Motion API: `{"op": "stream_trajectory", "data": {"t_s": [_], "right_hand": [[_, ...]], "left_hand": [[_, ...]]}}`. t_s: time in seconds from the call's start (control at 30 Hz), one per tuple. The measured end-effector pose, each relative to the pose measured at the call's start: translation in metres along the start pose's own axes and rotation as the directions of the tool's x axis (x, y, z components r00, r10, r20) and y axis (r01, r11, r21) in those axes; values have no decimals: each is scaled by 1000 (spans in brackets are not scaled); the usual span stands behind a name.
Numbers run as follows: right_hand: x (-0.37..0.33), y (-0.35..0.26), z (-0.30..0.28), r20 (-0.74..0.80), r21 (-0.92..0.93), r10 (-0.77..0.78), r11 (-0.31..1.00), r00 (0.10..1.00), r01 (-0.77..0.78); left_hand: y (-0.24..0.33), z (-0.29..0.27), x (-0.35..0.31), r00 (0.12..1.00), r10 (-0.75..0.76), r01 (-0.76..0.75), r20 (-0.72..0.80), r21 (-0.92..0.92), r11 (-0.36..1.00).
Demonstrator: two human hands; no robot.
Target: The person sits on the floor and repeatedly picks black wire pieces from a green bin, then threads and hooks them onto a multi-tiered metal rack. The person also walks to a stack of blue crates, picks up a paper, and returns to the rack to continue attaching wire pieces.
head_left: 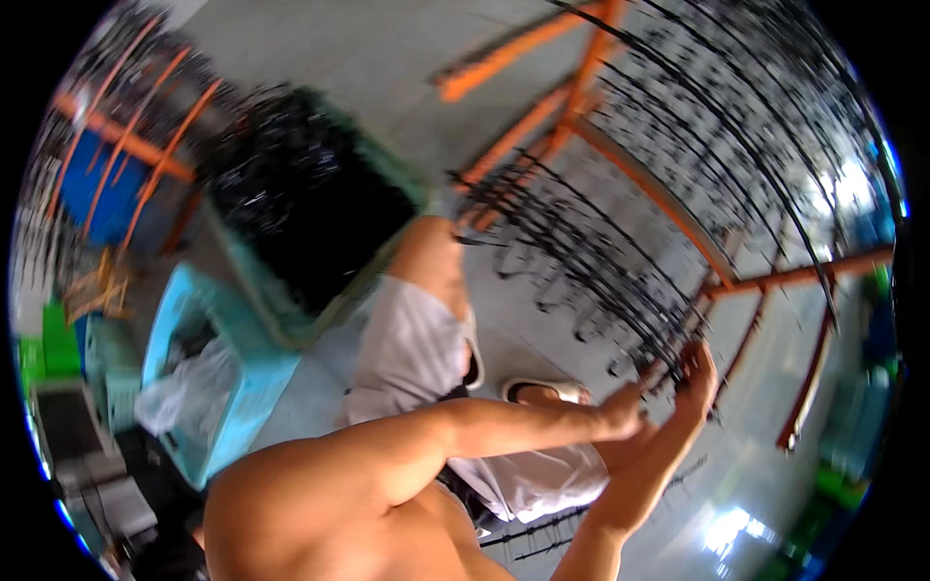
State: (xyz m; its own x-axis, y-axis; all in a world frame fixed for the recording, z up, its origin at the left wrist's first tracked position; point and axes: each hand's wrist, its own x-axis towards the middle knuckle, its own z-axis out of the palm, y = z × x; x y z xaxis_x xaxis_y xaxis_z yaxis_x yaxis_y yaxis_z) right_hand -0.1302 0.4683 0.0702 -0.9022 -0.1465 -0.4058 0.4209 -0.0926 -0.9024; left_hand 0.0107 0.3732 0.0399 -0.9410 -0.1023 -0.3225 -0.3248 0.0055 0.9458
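A bundle of black rods with small hooks [581, 257] lies slanting from the orange frame down to my hands. At its near right end my right hand [696, 376] is raised, its fingers curled round the rod ends. My left hand [623, 411] is just to the left, close to the same ends, with its fingers bent; what they hold, if anything, is too blurred to make out. My left forearm reaches across my lap, above the light shorts [407, 339].
An orange metal rack [649, 184] hung with rows of black hooked rods fills the upper right. At left stand a green bin [378, 160] full of shiny black pieces and a light-blue crate [262, 387] with clear plastic inside. More black rods [552, 533] lie on the floor by my legs.
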Motion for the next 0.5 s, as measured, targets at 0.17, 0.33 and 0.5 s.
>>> {"op": "stream_trajectory", "data": {"t_s": [0.17,0.33,0.5], "right_hand": [[9,5,-9,85,110,18,994,996,-27],[9,12,-21,133,66,-14,998,991,6],[7,31,-22,60,-525,-403,765,913,372]], "left_hand": [[34,-9,0,998,-48,46,48,41,998],[59,3,16,976,90,-94,-200,-10,995],[74,-15,35,971,17,-40,-237,-92,995]]}}
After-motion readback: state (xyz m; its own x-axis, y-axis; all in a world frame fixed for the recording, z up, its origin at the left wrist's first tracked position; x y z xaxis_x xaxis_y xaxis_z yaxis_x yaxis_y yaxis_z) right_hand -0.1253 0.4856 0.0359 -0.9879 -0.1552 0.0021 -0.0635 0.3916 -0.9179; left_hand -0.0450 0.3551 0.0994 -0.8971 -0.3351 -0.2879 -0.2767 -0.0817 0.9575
